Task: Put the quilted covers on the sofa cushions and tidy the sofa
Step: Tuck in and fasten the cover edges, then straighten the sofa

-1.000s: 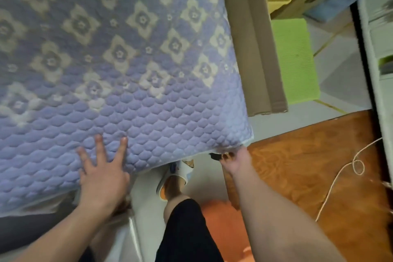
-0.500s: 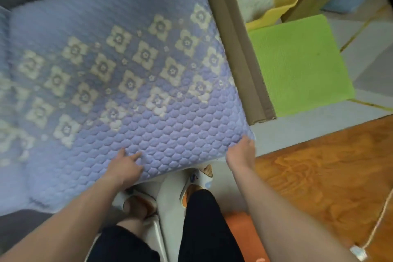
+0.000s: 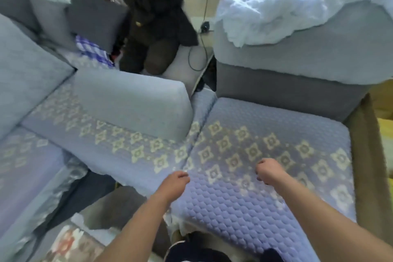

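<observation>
A seat cushion in a lilac quilted cover with cream flower motifs (image 3: 265,176) lies flat at the sofa's right end. My left hand (image 3: 175,183) hovers at its left edge, over the gap to the neighbouring covered cushion (image 3: 119,147), fingers loosely curled and holding nothing. My right hand (image 3: 269,171) is above the middle of the right cushion, fingers also loosely curled with nothing in them. A grey back cushion (image 3: 131,100) lies across the neighbouring seat. A third covered seat (image 3: 23,159) is at the far left.
A grey back cushion (image 3: 297,66) stands behind the right seat with a crumpled white cloth (image 3: 297,4) on top. A dark coat (image 3: 153,13) and a checked cloth (image 3: 91,49) lie in the sofa corner. A brown armrest (image 3: 368,155) bounds the right. A patterned rug (image 3: 70,242) is below left.
The view has lifted from the cushion's front edge to the whole sofa. Both hands have left the front edge and now hover over the cushion top.
</observation>
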`<state>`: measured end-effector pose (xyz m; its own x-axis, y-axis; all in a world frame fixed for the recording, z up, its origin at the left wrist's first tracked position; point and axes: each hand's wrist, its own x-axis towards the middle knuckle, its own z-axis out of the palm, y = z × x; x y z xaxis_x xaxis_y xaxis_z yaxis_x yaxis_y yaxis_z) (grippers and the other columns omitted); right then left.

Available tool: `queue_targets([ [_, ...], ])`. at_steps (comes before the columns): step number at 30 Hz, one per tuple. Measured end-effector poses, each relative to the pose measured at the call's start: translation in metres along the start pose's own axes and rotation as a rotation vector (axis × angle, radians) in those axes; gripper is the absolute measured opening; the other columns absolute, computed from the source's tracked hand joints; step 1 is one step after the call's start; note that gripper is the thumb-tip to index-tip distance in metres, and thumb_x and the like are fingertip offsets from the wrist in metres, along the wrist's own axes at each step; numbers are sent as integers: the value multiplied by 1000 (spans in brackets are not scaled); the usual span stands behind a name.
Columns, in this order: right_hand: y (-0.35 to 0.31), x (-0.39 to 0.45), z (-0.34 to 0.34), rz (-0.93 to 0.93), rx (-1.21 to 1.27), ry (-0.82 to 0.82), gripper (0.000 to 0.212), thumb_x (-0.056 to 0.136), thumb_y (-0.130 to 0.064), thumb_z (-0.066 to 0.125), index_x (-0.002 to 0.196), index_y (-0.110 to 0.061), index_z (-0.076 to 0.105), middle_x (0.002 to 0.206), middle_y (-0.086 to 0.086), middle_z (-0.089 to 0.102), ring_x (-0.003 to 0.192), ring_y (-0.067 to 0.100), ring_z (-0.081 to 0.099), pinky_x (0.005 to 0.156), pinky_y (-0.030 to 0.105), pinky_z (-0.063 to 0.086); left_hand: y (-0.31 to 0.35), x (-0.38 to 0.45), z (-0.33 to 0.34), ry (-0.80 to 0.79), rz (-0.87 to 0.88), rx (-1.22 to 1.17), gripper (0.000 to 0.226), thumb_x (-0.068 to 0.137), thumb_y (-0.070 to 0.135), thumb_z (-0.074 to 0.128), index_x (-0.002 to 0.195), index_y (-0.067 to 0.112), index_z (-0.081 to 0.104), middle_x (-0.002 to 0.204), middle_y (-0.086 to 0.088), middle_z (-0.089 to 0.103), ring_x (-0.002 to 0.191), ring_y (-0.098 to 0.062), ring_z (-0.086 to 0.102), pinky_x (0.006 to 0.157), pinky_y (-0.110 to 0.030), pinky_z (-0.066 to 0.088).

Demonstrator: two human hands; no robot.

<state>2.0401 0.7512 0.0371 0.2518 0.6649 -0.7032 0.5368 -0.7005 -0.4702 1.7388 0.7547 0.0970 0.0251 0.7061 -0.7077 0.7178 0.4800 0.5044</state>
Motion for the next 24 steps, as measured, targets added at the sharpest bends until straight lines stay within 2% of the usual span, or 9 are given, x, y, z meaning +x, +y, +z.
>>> queue_targets([
  [4, -145, 6, 16, -169, -111, -68, 13, 96, -11, 47, 86, -13, 56, 89, 11, 58, 76, 23, 55, 66, 27, 48, -38, 21, -117, 151, -123, -276, 15, 97, 18, 52, 107, 16, 63, 94, -6, 58, 83, -22, 55, 71, -29, 41],
  [8, -278, 33, 53, -301, -106, -87, 8, 98, -14, 47, 98, -16, 54, 96, 9, 58, 83, 23, 54, 72, 27, 47, -64, 54, -210, 152, -140, -361, 8, 97, 14, 50, 91, 19, 49, 97, -7, 47, 88, -21, 45, 69, -32, 37],
  [11, -351, 76, 79, -259, -130, -26, 6, 96, -12, 47, 96, -13, 53, 95, 10, 56, 84, 24, 51, 76, 33, 48, -68, 97, -281, 167, -154, -378, 9, 98, 18, 52, 89, 17, 52, 96, -9, 52, 82, -23, 49, 62, -30, 37],
  [13, -387, 104, 89, -185, -137, -11, 13, 91, -12, 48, 100, -9, 57, 97, 13, 57, 86, 28, 56, 68, 33, 46, -59, 129, -324, 186, -135, -312, 17, 99, 21, 52, 84, 18, 59, 96, -11, 62, 85, -27, 61, 70, -31, 43],
  [14, -400, 118, 89, -151, -122, 16, 24, 90, -16, 49, 111, -9, 57, 109, 15, 57, 94, 31, 59, 68, 34, 47, -52, 143, -340, 187, -98, -274, 20, 100, 22, 52, 82, 21, 60, 96, -10, 65, 91, -28, 64, 74, -32, 45],
  [16, -426, 150, 86, -131, -112, 134, 45, 91, -24, 50, 133, -11, 47, 135, 15, 46, 117, 35, 53, 79, 35, 48, -39, 176, -369, 193, -30, -210, 18, 101, 23, 52, 88, 26, 64, 99, -7, 68, 99, -28, 66, 81, -33, 48],
  [18, -448, 185, 77, -166, -90, 232, 65, 89, -38, 51, 148, -17, 35, 151, 11, 36, 131, 33, 45, 100, 38, 44, -31, 213, -391, 212, 40, -164, 17, 101, 22, 53, 110, 22, 68, 111, -4, 69, 105, -25, 65, 90, -35, 49],
  [20, -467, 219, 73, -193, -31, 170, 78, 84, -50, 55, 152, -17, 33, 150, 6, 43, 132, 27, 48, 107, 34, 40, -29, 253, -405, 239, 82, -119, 25, 101, 22, 54, 124, 18, 66, 117, -4, 67, 108, -23, 63, 92, -35, 48],
  [24, -465, 223, 90, -158, -216, 10, 79, 73, -52, 80, 137, -14, 53, 135, 6, 56, 121, 24, 56, 101, 33, 47, -28, 294, -403, 291, 118, -18, 32, 99, 20, 57, 130, 18, 61, 126, -6, 62, 114, -24, 59, 97, -36, 45],
])
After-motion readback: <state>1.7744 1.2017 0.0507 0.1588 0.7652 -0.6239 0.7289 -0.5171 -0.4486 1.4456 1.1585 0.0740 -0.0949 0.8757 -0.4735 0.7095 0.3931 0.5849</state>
